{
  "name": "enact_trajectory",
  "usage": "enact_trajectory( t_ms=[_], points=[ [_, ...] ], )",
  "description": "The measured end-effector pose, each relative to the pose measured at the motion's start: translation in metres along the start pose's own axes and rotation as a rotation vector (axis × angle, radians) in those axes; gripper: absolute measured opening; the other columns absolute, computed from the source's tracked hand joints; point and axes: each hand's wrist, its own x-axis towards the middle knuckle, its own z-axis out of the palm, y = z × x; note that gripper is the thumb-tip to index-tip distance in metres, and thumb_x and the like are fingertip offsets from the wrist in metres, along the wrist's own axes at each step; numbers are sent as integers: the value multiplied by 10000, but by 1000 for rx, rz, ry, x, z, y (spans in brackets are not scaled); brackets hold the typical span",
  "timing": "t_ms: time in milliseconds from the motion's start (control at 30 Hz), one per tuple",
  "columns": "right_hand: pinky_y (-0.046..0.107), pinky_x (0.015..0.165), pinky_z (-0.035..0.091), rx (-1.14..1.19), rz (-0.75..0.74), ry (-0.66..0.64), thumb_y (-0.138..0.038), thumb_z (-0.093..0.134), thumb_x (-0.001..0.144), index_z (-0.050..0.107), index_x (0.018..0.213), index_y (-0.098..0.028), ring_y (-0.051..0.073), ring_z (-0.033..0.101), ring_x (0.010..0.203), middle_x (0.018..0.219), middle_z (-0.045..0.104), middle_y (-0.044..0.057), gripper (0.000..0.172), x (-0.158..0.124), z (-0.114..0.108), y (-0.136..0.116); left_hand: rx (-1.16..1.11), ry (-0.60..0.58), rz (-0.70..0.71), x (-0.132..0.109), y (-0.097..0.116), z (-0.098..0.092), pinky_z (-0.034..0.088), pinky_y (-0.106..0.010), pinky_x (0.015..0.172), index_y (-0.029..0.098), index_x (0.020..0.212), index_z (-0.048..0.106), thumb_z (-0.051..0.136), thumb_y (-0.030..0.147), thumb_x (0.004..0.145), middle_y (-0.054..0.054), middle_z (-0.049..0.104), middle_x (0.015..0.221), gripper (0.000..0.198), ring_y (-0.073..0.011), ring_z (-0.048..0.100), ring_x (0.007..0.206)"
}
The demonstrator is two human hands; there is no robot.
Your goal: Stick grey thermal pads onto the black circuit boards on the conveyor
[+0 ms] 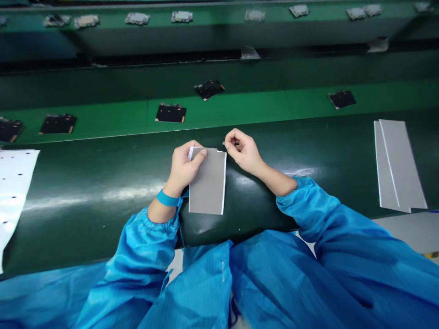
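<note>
My left hand (187, 164) grips a grey sheet with white edges (207, 187) by its upper left part, thumb on top and fingers behind. A small strip is gone from the sheet's top right corner, where white shows. Just right of that corner, my right hand (244, 151) pinches a tiny grey piece (224, 143) between thumb and fingertips, apart from the sheet. A blue band (168, 198) circles my left wrist.
Black circuit boards (170, 113) lie on the green belt (254, 107) beyond the dark green bench (103, 183). Grey sheets (398, 164) rest at the right, a white dotted sheet (15, 183) at the left. Small metallic parts (182, 17) sit on a raised shelf.
</note>
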Motion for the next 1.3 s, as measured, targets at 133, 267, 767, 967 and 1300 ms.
enact_trajectory(
  t_ms=[133,267,767,967,1300],
  points=[
    [259,611,374,59,59,-57,-345,679,928,615,963,-200,124,454,690,824,555,-1,163,1,2,5,3,-20,15,0,1,1,341,-266,561,202,706,609,706,449,829,24,539,621,292,-126,431,576],
    [251,603,366,64,70,-85,-301,697,884,626,991,-197,101,424,657,852,579,-8,166,0,3,7,8,-46,19,-1,3,1,347,-264,561,201,710,610,697,438,827,27,533,616,279,-124,421,572],
    [250,593,354,14,24,-74,-249,660,960,551,1086,-235,103,400,651,870,545,-20,168,-3,4,2,41,-56,28,0,1,2,354,-261,556,203,723,614,683,421,834,25,528,618,254,-128,426,570],
    [245,596,372,35,58,-133,-220,671,911,528,1125,-241,104,416,674,926,573,-13,258,-1,2,8,42,-75,6,-1,6,2,354,-258,553,199,720,620,680,424,813,20,543,623,251,-126,428,572],
    [253,620,367,26,55,-176,-189,663,913,511,1144,-236,108,416,689,889,576,-26,280,-2,1,10,66,-108,14,-1,7,2,386,-265,577,197,739,626,672,403,827,17,559,637,229,-132,446,589]
  ],
)
